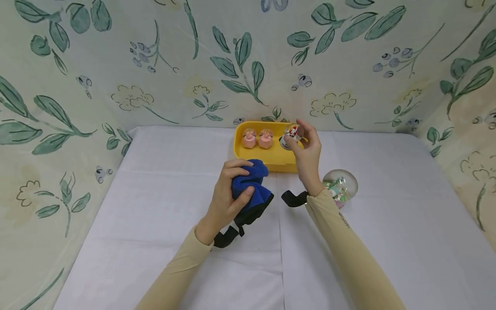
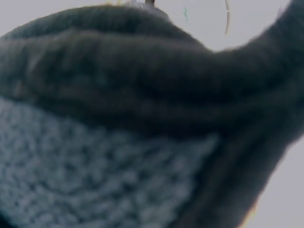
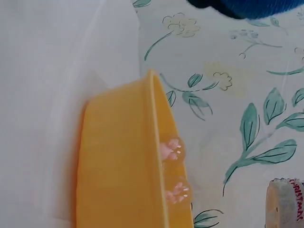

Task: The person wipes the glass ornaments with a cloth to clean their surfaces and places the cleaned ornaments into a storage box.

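My left hand [image 1: 228, 189] grips a bunched blue cloth [image 1: 253, 176] with a black edge and strap; its dark weave fills most of the left wrist view. Over the right end of the yellow tray [image 1: 267, 167], my right hand [image 1: 310, 157] pinches a small Christmas ornament [image 1: 289, 137], white with red details. Red lettering shows on the ornament's white base [image 3: 285, 202] in the right wrist view. Inside the tray, towards its left, sit two small pink figures [image 1: 257, 139], with clear rounded tops in the right wrist view.
A larger snow globe [image 1: 346, 185] with green and pink contents stands just right of my right wrist, partly hidden by it. A white cloth [image 1: 155, 206] covers the table. Behind the tray rises a leaf-patterned backdrop [image 1: 174, 64].
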`<action>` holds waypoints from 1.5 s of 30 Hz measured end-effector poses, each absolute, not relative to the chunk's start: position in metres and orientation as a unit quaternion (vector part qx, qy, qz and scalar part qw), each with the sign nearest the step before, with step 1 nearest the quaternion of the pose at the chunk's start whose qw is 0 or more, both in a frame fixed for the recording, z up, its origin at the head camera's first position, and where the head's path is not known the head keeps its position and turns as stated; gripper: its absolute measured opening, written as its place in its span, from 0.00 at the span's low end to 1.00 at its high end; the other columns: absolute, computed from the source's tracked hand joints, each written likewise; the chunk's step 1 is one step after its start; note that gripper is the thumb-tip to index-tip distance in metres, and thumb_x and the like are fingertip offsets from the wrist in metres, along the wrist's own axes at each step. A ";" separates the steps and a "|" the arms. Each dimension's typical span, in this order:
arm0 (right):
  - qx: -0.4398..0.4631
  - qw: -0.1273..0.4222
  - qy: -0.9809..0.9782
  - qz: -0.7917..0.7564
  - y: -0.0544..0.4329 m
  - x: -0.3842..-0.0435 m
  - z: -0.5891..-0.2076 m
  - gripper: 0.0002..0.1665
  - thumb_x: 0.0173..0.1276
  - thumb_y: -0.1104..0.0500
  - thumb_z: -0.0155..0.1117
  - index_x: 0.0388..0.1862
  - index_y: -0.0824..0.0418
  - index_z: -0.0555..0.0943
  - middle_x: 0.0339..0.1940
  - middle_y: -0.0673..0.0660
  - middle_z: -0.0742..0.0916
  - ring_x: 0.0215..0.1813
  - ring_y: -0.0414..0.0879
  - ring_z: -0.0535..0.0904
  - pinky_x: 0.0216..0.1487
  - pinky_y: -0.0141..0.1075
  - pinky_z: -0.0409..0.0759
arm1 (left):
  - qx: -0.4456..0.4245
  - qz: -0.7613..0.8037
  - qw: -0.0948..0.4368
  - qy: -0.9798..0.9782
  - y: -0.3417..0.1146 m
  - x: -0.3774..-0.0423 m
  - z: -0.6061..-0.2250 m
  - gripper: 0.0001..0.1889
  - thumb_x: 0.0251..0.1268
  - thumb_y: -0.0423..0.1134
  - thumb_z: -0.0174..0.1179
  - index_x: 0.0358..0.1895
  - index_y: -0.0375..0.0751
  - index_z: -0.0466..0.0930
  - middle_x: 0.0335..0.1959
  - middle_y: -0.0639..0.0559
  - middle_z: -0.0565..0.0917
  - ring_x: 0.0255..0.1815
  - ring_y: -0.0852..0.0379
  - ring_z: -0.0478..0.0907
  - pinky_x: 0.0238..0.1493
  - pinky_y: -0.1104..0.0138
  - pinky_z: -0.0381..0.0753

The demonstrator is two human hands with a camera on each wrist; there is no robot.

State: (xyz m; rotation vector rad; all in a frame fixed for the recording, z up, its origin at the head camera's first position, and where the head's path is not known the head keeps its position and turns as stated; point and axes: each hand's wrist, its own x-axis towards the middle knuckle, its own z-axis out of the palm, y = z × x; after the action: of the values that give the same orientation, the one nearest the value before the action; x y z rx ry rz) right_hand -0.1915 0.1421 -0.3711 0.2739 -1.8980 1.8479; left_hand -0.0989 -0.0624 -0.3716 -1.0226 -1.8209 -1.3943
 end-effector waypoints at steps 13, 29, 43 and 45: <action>0.032 0.202 -0.753 0.626 0.139 -0.232 -0.394 0.31 0.63 0.60 0.67 0.64 0.63 0.70 0.59 0.60 0.74 0.60 0.53 0.69 0.65 0.43 0.65 | -0.381 -0.528 0.304 -0.695 -0.064 -0.099 -0.375 0.20 0.73 0.51 0.47 0.48 0.34 0.63 0.52 0.36 0.71 0.53 0.41 0.71 0.56 0.57 0.73; -0.008 0.136 -0.813 0.567 0.145 -0.265 -0.409 0.30 0.64 0.60 0.67 0.63 0.64 0.69 0.62 0.59 0.76 0.61 0.52 0.69 0.65 0.36 0.64 | -0.381 -0.524 0.289 -0.705 -0.063 -0.099 -0.377 0.20 0.74 0.51 0.47 0.50 0.35 0.63 0.53 0.37 0.70 0.54 0.41 0.70 0.57 0.57 0.73; -0.066 0.070 -0.839 0.536 0.148 -0.286 -0.414 0.30 0.65 0.62 0.66 0.64 0.64 0.69 0.62 0.61 0.76 0.63 0.54 0.69 0.66 0.41 0.65 | -0.375 -0.519 0.276 -0.717 -0.062 -0.100 -0.380 0.20 0.74 0.51 0.47 0.50 0.36 0.63 0.54 0.38 0.70 0.55 0.43 0.70 0.56 0.57 0.73; -0.073 0.066 -0.840 0.533 0.148 -0.287 -0.415 0.30 0.65 0.63 0.66 0.64 0.64 0.69 0.62 0.61 0.76 0.63 0.54 0.69 0.65 0.41 0.66 | -0.374 -0.518 0.275 -0.718 -0.061 -0.101 -0.381 0.20 0.74 0.52 0.46 0.50 0.36 0.62 0.55 0.38 0.70 0.55 0.43 0.70 0.56 0.57 0.73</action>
State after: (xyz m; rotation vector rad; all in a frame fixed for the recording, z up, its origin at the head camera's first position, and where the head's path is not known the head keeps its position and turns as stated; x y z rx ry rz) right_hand -0.2869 0.1478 -0.4146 -0.2215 -2.5336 1.6083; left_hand -0.1006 -0.0614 -0.3807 -1.0061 -1.9307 -1.3935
